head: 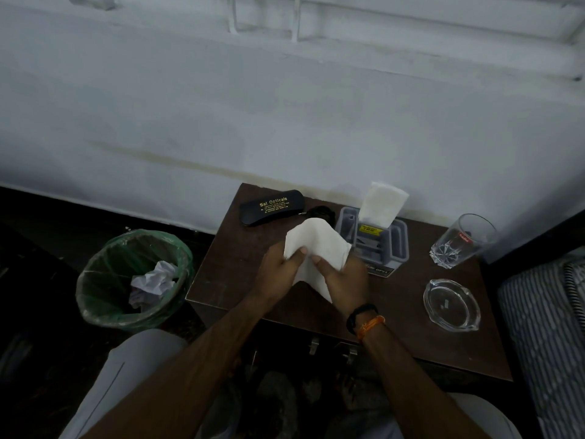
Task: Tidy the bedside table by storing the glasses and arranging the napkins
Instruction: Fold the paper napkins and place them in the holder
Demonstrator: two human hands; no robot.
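Both hands hold one white paper napkin [316, 248] above the middle of the brown bedside table [395, 337]: the left hand [278, 267] pinches its left edge between thumb and curled fingers, and the right hand [343, 277] grips its right side, thumb across the front, with the lower corner of the sheet hanging down between the two wrists. The right wrist carries a black band and an orange thread [368, 324]. Just beyond the right fingers stands a clear plastic napkin holder [386, 245] with a second white napkin [383, 202] sticking upright out of it. Beyond the left fingers, near the wall, lies a closed black glasses case [272, 207] lettered "Sai Opticals" in gold, and a small dark object between the case and the holder is mostly hidden behind the held napkin. Well to the right of the right hand a clear drinking glass [462, 240] with a red label stands at the table's far right, and nearer the person a clear glass ashtray [451, 304] sits on the tabletop. Left of the left hand, off the table on the dark floor, a bin with a green liner [104, 280] holds crumpled paper [153, 280].
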